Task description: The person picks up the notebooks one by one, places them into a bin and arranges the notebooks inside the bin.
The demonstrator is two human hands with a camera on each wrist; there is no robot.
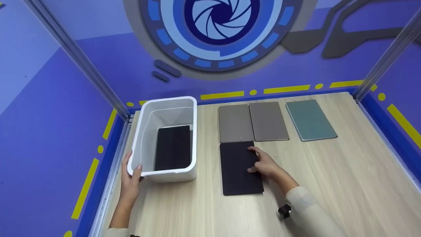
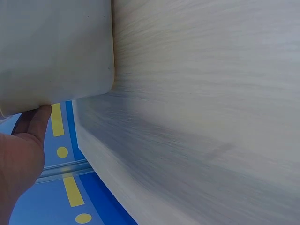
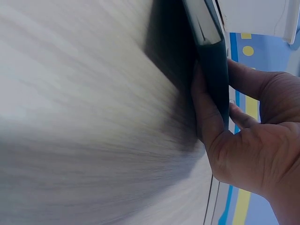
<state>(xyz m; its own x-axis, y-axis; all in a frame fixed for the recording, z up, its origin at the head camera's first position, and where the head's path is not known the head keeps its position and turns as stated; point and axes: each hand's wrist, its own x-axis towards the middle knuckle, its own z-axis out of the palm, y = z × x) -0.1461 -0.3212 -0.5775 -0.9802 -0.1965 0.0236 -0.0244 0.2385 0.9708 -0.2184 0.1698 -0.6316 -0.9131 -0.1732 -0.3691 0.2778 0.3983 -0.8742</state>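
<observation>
My left hand (image 1: 130,189) grips the near left corner of a white plastic bin (image 1: 195,131), thumb over the rim. In the left wrist view the fingers of this hand (image 2: 23,154) lie against the bin's outer wall (image 2: 56,51). Inside the bin lies a black notebook (image 1: 172,148), with a grey edge showing beside it. To the right of the bin, my right hand (image 1: 268,166) holds another black notebook (image 1: 238,174) by its right side. The right wrist view shows this notebook (image 3: 213,70) between thumb and fingers, its page edges visible.
Two grey-brown notebooks (image 1: 235,123) lie side by side behind the held one, and a green notebook (image 1: 311,120) lies farther right. Blue printed panels (image 1: 108,72) and metal posts (image 1: 388,52) enclose the wooden table (image 1: 342,184) at the back and sides.
</observation>
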